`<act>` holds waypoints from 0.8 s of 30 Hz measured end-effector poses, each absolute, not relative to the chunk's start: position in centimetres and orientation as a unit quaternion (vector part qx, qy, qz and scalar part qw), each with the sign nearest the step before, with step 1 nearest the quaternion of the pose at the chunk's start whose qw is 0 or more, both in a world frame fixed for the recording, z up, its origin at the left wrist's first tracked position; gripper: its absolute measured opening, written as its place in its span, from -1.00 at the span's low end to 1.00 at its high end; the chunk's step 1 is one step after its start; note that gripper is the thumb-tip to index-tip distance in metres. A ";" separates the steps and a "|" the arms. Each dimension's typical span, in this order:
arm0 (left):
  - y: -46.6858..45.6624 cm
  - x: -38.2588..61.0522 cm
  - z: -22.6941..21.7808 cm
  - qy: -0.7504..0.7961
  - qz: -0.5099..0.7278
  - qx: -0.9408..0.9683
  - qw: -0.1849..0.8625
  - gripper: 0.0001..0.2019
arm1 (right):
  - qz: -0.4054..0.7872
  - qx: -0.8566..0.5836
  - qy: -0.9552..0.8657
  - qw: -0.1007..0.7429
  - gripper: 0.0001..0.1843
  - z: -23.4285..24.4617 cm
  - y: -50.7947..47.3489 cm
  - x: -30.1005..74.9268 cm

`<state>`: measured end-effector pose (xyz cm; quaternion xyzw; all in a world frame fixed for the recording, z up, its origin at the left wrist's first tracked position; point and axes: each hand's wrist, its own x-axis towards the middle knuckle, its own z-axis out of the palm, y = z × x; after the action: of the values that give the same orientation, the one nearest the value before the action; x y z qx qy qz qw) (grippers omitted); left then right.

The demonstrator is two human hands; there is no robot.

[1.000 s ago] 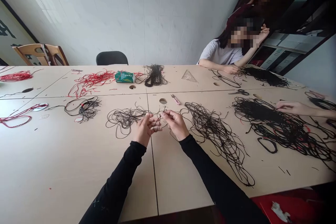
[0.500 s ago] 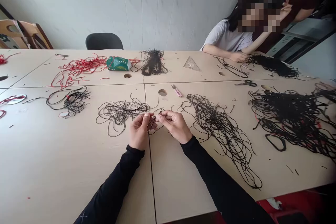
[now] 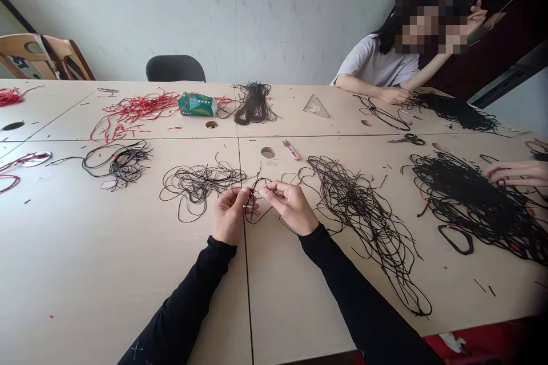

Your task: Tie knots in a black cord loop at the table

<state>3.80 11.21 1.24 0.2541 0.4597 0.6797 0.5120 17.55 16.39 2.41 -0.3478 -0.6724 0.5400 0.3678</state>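
Thin black cord (image 3: 249,212) hangs in a small loop between my two hands, just above the table. My left hand (image 3: 231,211) pinches the cord between thumb and forefinger. Close by on the other side, my right hand (image 3: 291,205) is closed in a pinch on the same cord, its fingertips partly hidden. A loose tangle of thin black cord (image 3: 201,179) lies to the left of my hands. On the right lies a longer bundle of knotted black cords (image 3: 363,211). Pink-handled thread snips (image 3: 291,150) rest beyond my right hand.
Black scissors (image 3: 406,139), a clear set square (image 3: 317,106), a green packet (image 3: 197,105) and red cords (image 3: 141,107) lie farther back. A large black cord heap (image 3: 466,199) is at right, with another person's hand (image 3: 518,173) over it. Someone sits across the table (image 3: 128,274).
My hands stay close together, and the cord loop between them shows more openly. Another person's hand has come in over the heap at right. The view has shifted slightly.
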 end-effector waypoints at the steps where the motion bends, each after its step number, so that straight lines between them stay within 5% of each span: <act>1: 11.2 3.8 1.3 0.460 0.683 0.254 0.508 -0.69 | 0.533 -0.349 -0.677 0.369 -0.70 2.4 16.4 17.6; 10: 11.3 3.7 1.3 0.431 0.650 0.250 0.574 -0.69 | 0.515 -0.351 -0.693 0.362 -0.70 2.8 16.4 17.7; 24: 11.2 3.9 1.5 0.450 0.666 0.250 0.540 -0.70 | 0.458 -0.363 -0.730 0.354 -0.67 2.8 16.3 17.6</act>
<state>3.89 11.20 1.49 0.2497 0.4500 0.6662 0.5398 17.57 16.30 2.85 -0.3631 -0.7301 0.4577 0.3545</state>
